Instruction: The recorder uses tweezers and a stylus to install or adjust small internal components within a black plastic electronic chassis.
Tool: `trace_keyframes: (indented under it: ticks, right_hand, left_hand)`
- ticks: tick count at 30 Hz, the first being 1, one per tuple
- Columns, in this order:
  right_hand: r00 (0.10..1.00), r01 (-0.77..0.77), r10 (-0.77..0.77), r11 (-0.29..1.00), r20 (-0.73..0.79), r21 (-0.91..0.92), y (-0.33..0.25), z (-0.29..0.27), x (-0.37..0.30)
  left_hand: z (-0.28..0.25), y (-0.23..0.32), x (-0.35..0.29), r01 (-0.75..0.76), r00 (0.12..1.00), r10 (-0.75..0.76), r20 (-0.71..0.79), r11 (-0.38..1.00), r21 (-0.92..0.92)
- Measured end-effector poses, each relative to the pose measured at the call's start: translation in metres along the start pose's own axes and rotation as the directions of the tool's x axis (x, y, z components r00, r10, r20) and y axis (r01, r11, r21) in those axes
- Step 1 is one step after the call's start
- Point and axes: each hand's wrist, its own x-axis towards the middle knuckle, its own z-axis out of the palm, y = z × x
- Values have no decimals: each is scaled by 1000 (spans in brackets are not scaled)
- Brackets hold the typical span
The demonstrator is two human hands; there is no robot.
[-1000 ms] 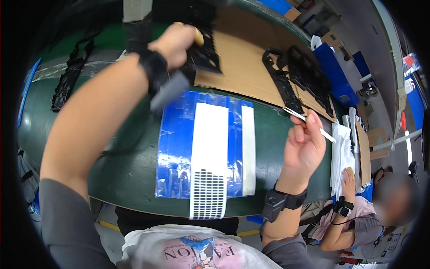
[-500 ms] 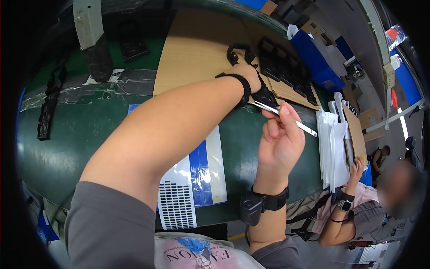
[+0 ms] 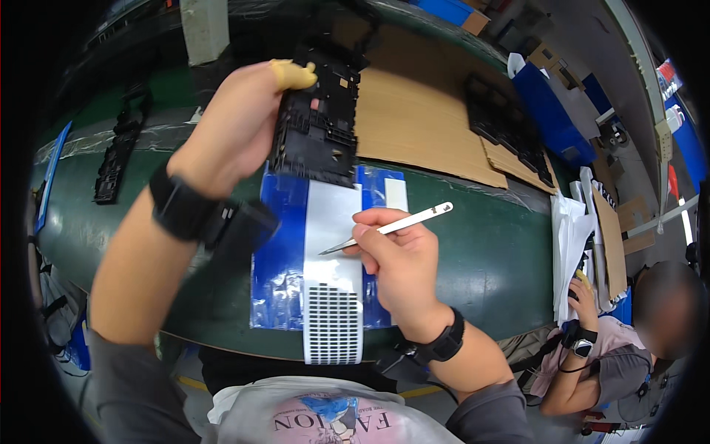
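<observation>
My left hand (image 3: pixel 255 111), with yellow covers on its fingertips, is closed around the left edge of a black plastic frame part (image 3: pixel 322 122). The part is held up, tilted, over the far end of a white label sheet (image 3: pixel 333 222). Between the thumb and fingers of my right hand (image 3: pixel 399 255) is a pair of white-handled tweezers (image 3: pixel 414 218), its metal tips over the bare upper area of the sheet. Rows of small dark stickers fill the sheet's near end, which hangs past the table edge. Beneath the sheet lies a blue board (image 3: pixel 277 288).
Brown cardboard (image 3: pixel 414 118) covers the far table, with more black frames (image 3: pixel 503 122) at its right. Another black part (image 3: pixel 118 159) lies at left. A post (image 3: pixel 203 33) rises behind my left hand. White sheets (image 3: pixel 569 237) stand at right, where a co-worker's hand (image 3: pixel 584 300) reaches in.
My left hand has come back from the cardboard to the left, bringing a black frame part. My right hand has lowered the tweezers over the label sheet. The view has shifted.
</observation>
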Motion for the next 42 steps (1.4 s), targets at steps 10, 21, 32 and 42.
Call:
trace_keyframes:
  ticks: [10,21,32,42]
  right_hand:
    - [999,-13,9,993,-36,-114,-2,-2,-45]
    - [992,2,-17,993,-125,-117,16,-12,-46]
    - [994,-47,35,993,-106,-112,14,-12,-46]
    - [998,25,-18,993,-59,112,-17,-12,-45]
  left_hand:
    - [-35,-13,-72,49,995,-78,-55,912,-407]
    - [-23,-15,-86,-116,993,105,-57,967,-226]
    - [-15,-33,-87,-41,999,33,-32,957,-286]
    - [-12,-36,-83,-31,998,13,-54,933,-359]
